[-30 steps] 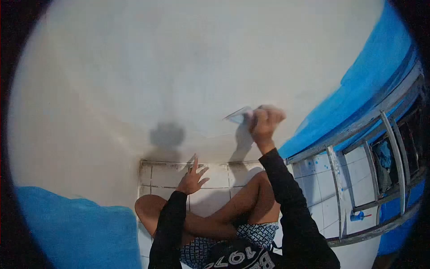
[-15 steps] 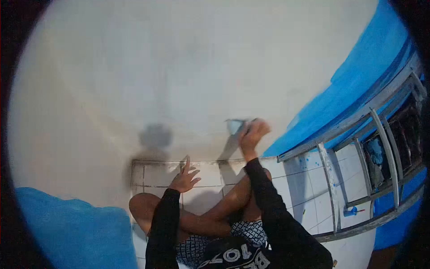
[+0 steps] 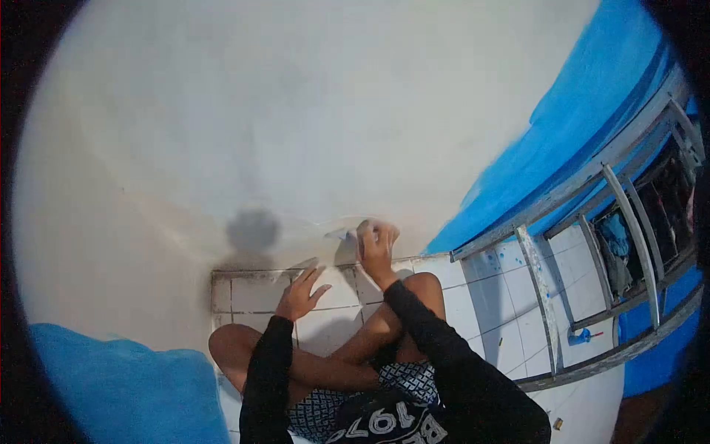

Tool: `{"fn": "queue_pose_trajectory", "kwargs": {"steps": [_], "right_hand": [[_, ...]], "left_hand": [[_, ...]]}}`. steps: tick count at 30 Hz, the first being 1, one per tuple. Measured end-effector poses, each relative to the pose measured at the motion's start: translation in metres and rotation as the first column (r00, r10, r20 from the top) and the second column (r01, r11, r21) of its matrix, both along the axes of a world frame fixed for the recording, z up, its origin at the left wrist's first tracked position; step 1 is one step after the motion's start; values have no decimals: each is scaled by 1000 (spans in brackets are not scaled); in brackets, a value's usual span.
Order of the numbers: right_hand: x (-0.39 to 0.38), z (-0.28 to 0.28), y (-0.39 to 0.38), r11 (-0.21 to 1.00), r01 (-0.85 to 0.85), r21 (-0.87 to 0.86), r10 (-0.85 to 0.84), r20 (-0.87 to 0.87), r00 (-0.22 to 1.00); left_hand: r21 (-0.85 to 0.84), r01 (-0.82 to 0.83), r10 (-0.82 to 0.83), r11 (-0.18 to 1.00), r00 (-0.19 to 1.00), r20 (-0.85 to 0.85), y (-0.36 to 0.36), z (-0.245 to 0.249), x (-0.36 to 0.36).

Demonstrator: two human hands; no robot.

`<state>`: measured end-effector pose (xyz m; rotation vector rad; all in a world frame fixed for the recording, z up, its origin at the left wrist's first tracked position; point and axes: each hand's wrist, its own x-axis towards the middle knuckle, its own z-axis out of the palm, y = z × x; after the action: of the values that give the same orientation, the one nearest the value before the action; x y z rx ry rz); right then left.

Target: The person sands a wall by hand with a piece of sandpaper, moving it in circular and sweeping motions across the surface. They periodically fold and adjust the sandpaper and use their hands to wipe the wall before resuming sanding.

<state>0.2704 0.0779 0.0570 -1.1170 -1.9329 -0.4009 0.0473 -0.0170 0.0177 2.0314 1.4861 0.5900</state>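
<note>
My right hand [image 3: 377, 251] is closed around what looks like a putty knife [image 3: 339, 234]. Its flat, pale blade points left against the lower part of the off-white wall [image 3: 310, 111], and the fingers hide its handle. A faint curved line runs along the wall near the blade. Lower and to the left, my left hand [image 3: 299, 294] is open above the white floor tiles [image 3: 325, 322], close to the foot of the wall. Its fingers are stretched out and spread, with nothing clearly visible in them.
A paint-marked wooden ladder [image 3: 538, 288] lies along the right side. Behind it is a small blue-and-red object [image 3: 584, 337] on the tiles. Blue paint [image 3: 126, 377] covers the lower left wall, and more blue [image 3: 555, 126] the right wall. My crossed legs are below.
My right hand has moved left and slightly down along the wall with the putty knife. My left hand has shifted only slightly, its fingers still spread. The view has tilted a little.
</note>
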Motion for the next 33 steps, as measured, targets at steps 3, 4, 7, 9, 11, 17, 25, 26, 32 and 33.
{"fn": "queue_pose_trajectory", "kwargs": {"steps": [3,4,7,9,11,17,25,26,32,33], "right_hand": [[-16,10,-48,978,-188,-95,178,-107,978],[-17,11,-60,942,-299,-149,279,-140,950],[-22,9,-79,854,-443,-272,374,-270,887],[-27,17,-84,830,-453,-325,319,-390,864],[-28,16,-84,801,-466,-375,250,-498,830],[-27,-10,-91,731,-383,-564,30,-535,844],[-30,-37,-120,657,-524,-542,470,-249,847],[-32,-46,-121,637,-533,-557,450,-292,844],[-25,-64,-114,508,-587,-631,321,-494,808],[-23,-69,-111,490,-598,-634,276,-538,797]], "left_hand": [[68,-121,109,990,981,162,-3,8,10],[156,-198,159,968,960,231,-4,3,13],[130,-266,182,955,874,450,5,-2,16],[67,-400,268,914,721,639,4,-5,21],[-88,-327,288,941,635,717,6,-3,13],[-254,-255,357,933,560,748,0,9,22],[-638,-119,641,761,287,712,-2,-27,27],[-643,-126,648,756,290,704,-5,-35,24],[-742,128,693,659,280,664,-4,-56,8],[-742,125,695,659,277,663,-5,-52,8]]}}
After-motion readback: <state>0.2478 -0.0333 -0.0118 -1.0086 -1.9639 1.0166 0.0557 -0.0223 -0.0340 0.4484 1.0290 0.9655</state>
